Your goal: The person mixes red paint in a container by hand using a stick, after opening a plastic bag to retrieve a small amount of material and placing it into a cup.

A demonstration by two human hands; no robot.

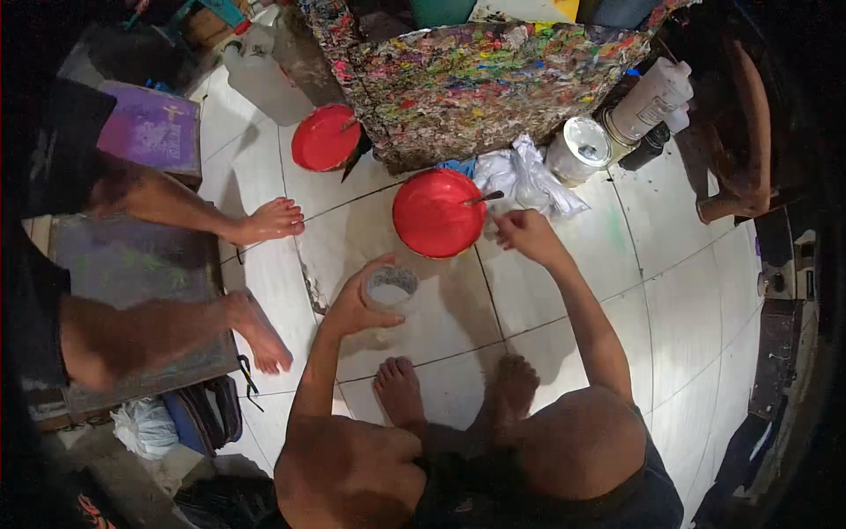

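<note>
My left hand [368, 309] grips a clear round cup [389, 286] with dark markings, held over the tiles below a red bowl. That bowl [432, 216] holds red paint, and a dark-handled utensil [480, 198] rests in it. My right hand [520, 231] is just right of the bowl, below the handle, its fingers curled together; I cannot make out whether anything is between them. A second red bowl [319, 141] with a utensil stands further back at the left. White crumpled cloth [538, 185] lies behind my right hand.
Another person's bare legs [176, 335] reach in from the left. Ahead stands a paint-crusted block [476, 93]. Metal can [582, 145], bottles [643, 101] and wooden frame [753, 159] are at right; jug [264, 75], purple box [145, 132] and plastic bag [145, 428] at left.
</note>
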